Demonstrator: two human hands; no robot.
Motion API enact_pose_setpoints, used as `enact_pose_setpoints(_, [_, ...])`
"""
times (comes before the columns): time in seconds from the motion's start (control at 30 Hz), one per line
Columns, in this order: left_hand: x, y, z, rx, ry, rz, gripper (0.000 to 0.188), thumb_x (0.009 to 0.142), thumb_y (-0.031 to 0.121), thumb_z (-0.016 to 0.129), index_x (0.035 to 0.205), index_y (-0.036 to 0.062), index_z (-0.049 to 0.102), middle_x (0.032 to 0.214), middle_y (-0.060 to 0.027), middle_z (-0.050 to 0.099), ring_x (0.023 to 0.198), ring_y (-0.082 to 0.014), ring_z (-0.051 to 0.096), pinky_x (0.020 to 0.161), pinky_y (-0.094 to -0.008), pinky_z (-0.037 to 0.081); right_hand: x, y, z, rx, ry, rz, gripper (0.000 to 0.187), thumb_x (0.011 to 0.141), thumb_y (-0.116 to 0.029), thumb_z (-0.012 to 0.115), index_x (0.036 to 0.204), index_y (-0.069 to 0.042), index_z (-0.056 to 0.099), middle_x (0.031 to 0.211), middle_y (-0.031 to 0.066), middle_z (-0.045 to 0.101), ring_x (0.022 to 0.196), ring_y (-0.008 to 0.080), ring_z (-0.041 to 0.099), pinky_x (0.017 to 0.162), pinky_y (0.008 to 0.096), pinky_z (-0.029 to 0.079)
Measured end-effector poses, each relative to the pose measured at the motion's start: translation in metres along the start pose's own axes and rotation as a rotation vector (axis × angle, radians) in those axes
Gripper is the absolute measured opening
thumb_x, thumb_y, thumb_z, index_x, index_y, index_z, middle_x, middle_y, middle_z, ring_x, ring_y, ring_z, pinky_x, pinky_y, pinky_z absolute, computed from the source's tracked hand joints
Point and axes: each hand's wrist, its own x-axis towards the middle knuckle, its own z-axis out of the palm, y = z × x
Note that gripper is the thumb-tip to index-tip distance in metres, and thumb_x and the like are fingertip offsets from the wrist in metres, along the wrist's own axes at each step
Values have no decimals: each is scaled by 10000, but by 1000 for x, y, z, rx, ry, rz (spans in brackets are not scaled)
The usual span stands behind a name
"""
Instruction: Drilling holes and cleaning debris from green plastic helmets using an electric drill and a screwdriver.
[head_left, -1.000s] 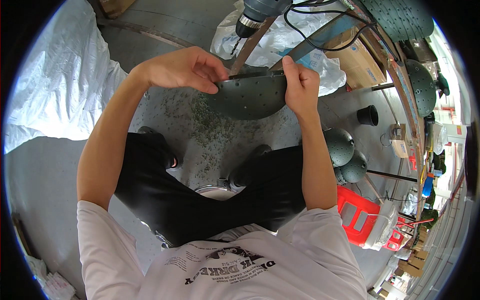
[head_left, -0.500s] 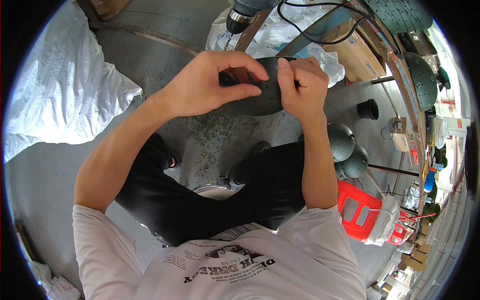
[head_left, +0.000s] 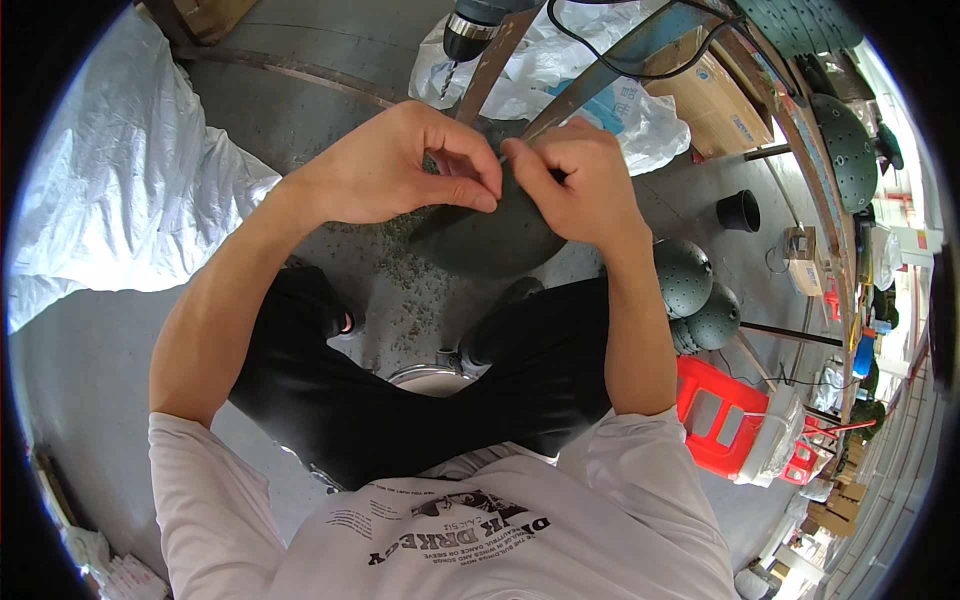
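Note:
Between my hands is a dark green plastic dome-shaped shell (head_left: 490, 240), tilted, with its smooth curved side toward me. My left hand (head_left: 400, 165) is closed at its left upper part, thumb and forefinger pinched close together near the edge. At the right upper part, my right hand (head_left: 580, 185) is closed on the shell, its thumb and forefinger reaching close to the left fingertips. What lies between the fingertips is too small to make out. Just beyond my hands, a drill (head_left: 472, 35) with a fitted bit points down toward the lower left.
Green shavings (head_left: 405, 285) lie on the floor below. To the right are perforated green domes (head_left: 682, 275), a black pot (head_left: 738, 211) and a red plastic stool (head_left: 720, 415). A metal frame (head_left: 625, 65) with a black cable stands ahead; a white sheet (head_left: 130, 170) hangs left.
The shell has come nearer to me and tilted, showing more of its smooth side. My right hand has moved left toward my left hand, whose thumb and forefinger have drawn together.

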Motion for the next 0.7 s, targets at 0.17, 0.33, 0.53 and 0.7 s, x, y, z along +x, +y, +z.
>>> enact_pose_setpoints(0.17, [-2,0,2,-22,-166,-44,101,901,50,682,980,0,644,882,-40,672,844,-105,616,802,-265,486,-1,-8,-3,55,-191,195,457,911,-274,646,547,-7,581,504,141,522,496,323,505,561,395,395])
enact_pose_setpoints(0.33, [-3,-4,7,-344,-89,-169,165,957,110,639,1065,-5,591,913,-26,657,860,-74,581,786,-248,467,0,-10,-7,161,-150,559,567,984,-387,556,615,40,614,517,187,515,550,325,546,556,383,408])
enact_pose_setpoints(0.53, [-3,3,9,-295,-129,-213,230,970,105,626,1160,-21,595,1002,-29,656,921,-67,573,832,-229,454,0,10,-20,792,-94,582,625,1042,-470,378,891,42,703,733,156,691,714,249,664,744,361,488])
enact_pose_setpoints(0.7, [-13,-5,-27,-336,-30,-141,218,964,83,623,1153,-24,611,1030,-29,652,956,-91,574,880,-260,450,-11,37,-39,886,-20,460,643,1050,-488,302,1087,42,664,968,121,692,941,220,632,958,350,417])
